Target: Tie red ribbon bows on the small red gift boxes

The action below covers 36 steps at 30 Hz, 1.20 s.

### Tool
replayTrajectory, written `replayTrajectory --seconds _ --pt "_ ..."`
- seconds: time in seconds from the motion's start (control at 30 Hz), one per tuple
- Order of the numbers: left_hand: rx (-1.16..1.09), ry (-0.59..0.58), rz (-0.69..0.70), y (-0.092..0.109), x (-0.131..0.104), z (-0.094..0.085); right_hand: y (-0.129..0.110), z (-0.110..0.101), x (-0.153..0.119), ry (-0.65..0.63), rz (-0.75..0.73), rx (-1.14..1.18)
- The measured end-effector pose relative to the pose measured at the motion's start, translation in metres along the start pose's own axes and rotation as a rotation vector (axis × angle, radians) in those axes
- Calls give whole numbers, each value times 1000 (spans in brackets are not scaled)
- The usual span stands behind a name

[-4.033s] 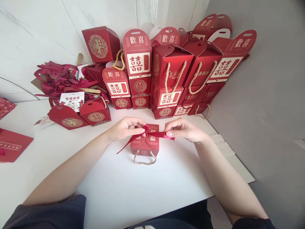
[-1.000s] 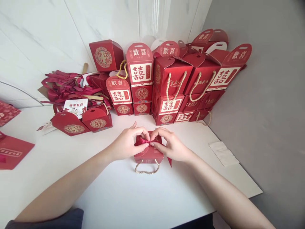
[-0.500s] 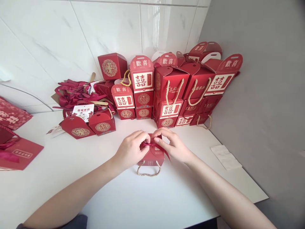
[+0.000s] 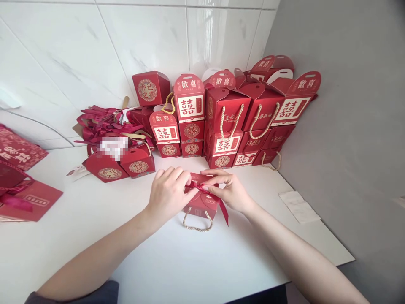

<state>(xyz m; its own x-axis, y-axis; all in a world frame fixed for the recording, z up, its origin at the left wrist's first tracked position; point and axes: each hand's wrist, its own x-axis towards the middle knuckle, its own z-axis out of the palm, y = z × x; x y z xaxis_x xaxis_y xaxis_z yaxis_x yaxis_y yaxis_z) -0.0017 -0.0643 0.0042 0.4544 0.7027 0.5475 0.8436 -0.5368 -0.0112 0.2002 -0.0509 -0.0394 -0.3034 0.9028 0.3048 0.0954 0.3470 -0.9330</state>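
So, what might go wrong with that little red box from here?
The ribbon could slip or loosen around the knot: the left hand and right hand are both working close to it, and one tail hangs loose.

The box might dent if pressed hard, since it looks like thin card.

A stray elbow might knock the stacked boxes behind, which appear simply piled up.

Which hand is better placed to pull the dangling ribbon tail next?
Probably the right hand: the ribbon tail hangs on that side of the box, close by; the left hand is across the knot.
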Motion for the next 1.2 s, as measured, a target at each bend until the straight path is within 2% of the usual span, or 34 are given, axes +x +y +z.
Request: replayTrajectory --seconds 0.07,0.23,0.33,0.47,0.63,0.83,0.93,1.1,1.2 --pt "-88 -120 -89 -2 3 -7 -1 -1 0 -9 -7 -6" --pt "-650 -502 -270 -13 11 -17 -3 -4 1 -47 -23 -23" --pt "-914 -583 -360 -19 13 -13 -3 -5 1 -64 -26 -26" --pt "-1083 -577 -490 -24 14 -3 -4 -6 1 -81 -4 -44" --pt "-1048 -576 -534 -37 11 2 -13 -17 2 -103 109 -71" --pt "-990 -654 -545 -49 8 0 -20 -31 3 -118 225 -144" --pt "-877 -572 -480 -46 9 -3 -18 -33 3 -85 176 -201" --pt "-768 -381 -251 -37 11 -5 -13 -31 3 -119 52 -137" --pt "-725 -340 -126 -34 10 -6 -14 -27 2 -93 -27 -134"
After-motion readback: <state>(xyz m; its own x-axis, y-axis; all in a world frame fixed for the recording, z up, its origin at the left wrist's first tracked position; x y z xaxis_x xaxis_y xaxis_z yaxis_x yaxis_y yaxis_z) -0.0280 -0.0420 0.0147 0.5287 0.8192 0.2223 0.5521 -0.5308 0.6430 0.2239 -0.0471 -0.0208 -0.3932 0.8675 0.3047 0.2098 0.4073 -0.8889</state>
